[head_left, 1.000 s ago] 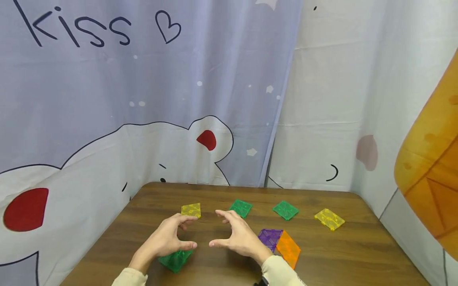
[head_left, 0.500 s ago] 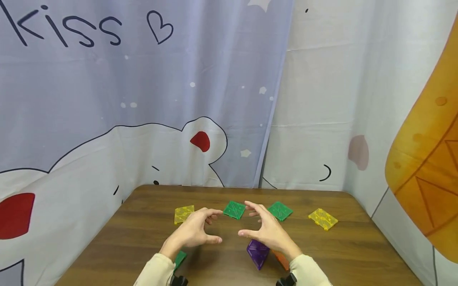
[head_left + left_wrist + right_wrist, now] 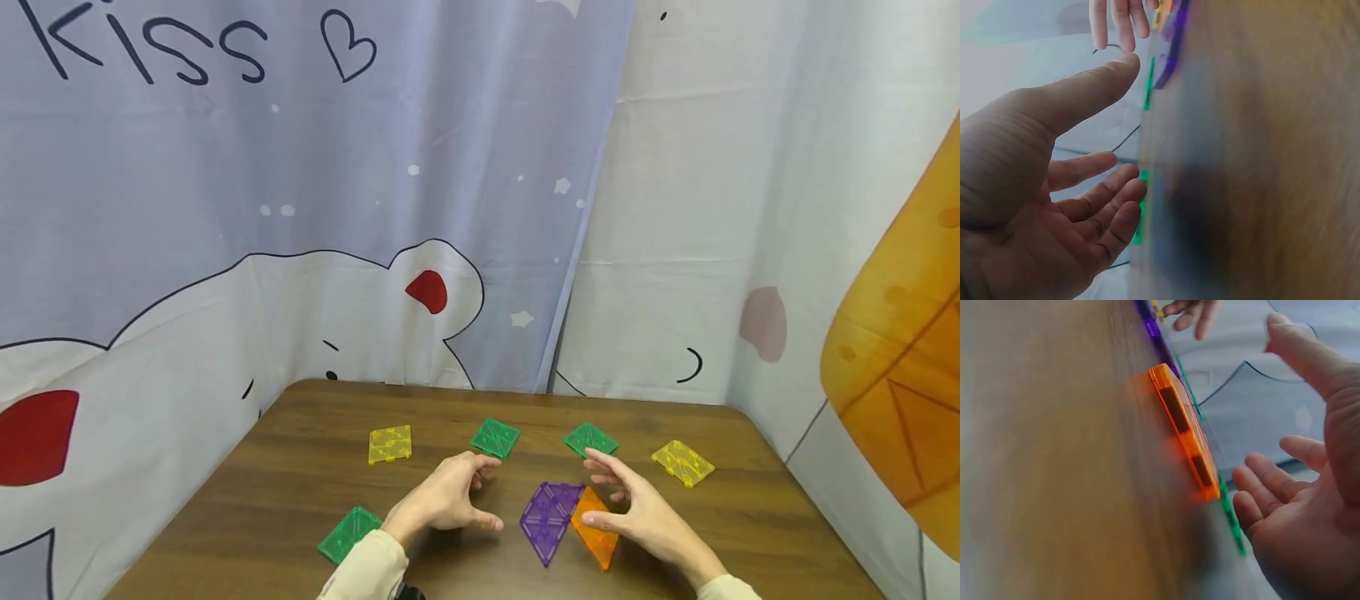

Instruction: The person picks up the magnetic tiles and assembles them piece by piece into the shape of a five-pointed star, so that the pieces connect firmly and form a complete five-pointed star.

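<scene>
My left hand (image 3: pixel 447 493) hovers above the wooden table, fingers spread and relaxed, holding nothing. Purple translucent tiles (image 3: pixel 550 518) lie flat just to its right. Against their right side lies an orange translucent tile (image 3: pixel 597 542). Over the right part of that orange tile is my right hand (image 3: pixel 647 515), its thumb apart from the fingers and nothing between them. In the right wrist view the orange tile (image 3: pixel 1186 434) appears edge-on on the tabletop, apart from the palm. A green square tile (image 3: pixel 350 534) lies left of my left wrist.
Along the back of the wooden table (image 3: pixel 442 410) lie a yellow tile (image 3: pixel 390 444), a green tile (image 3: pixel 495 438), another green tile (image 3: pixel 591 440) and a second yellow tile (image 3: pixel 682 463). A printed curtain (image 3: pixel 420 167) hangs behind the table.
Both hands have moved to the right over the table, and the head view has shifted slightly. The purple and orange tiles, partly covered before, now show more. Nothing has been picked up.
</scene>
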`<state>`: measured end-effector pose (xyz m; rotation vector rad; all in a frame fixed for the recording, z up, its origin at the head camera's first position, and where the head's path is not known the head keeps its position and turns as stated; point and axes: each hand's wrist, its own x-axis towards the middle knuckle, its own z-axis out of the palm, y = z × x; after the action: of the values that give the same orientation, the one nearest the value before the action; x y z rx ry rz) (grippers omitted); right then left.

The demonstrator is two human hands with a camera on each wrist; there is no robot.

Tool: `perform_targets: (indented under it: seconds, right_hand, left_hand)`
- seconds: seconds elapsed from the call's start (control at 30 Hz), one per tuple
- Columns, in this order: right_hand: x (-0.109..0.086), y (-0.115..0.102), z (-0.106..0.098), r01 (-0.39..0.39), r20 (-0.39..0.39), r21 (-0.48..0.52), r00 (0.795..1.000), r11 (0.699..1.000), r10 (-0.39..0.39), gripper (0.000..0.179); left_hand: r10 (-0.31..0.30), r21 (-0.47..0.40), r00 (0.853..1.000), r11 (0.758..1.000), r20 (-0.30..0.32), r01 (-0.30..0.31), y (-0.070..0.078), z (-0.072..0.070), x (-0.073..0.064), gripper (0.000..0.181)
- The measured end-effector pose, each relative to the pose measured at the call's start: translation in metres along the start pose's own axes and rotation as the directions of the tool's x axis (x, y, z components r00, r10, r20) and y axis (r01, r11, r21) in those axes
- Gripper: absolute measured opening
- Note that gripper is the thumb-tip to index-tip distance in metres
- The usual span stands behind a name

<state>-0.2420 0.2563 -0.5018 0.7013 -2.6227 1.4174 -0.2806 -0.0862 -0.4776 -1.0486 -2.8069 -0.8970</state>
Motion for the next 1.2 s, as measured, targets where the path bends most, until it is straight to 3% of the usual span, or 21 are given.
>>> perform_targets:
  seconds: [0.23, 0.4, 0.53, 0.73, 1.2]
  right_hand:
    - [-0.022, 0.016, -0.017, -0.032, 0.077, 0.049, 0.997, 0.998, 0.028, 0.083]
    - [-0.028, 0.019, -0.02, 0.066, 0.143, -0.09, 0.988, 0.994, -0.053, 0.095]
    - [-0.029, 0.015, -0.016, 0.104, 0.191, -0.195, 0.979, 0.975, -0.067, 0.106]
    - [-0.029, 0.01, -0.01, 0.101, 0.164, -0.294, 0.985, 0.951, -0.054, 0.106]
    - [-0.028, 0.007, 0.0, 0.09, 0.108, -0.29, 0.992, 0.953, -0.061, 0.1]
  left_hand:
    - [0.013, 0.014, 1.0, 1.0, 0.021, -0.013, 0.005, 0.017, 0.01, 0.085]
    - [0.008, -0.002, 0.999, 1.0, 0.039, -0.007, 0.01, 0.024, 0.013, 0.085]
    - [-0.004, 0.014, 0.998, 1.0, 0.062, 0.003, 0.014, 0.029, 0.013, 0.089]
    - [0.011, 0.068, 0.998, 0.998, 0.067, -0.015, 0.022, 0.037, 0.017, 0.095]
    - [0.018, 0.115, 0.996, 0.993, 0.085, -0.028, 0.031, 0.045, 0.021, 0.11]
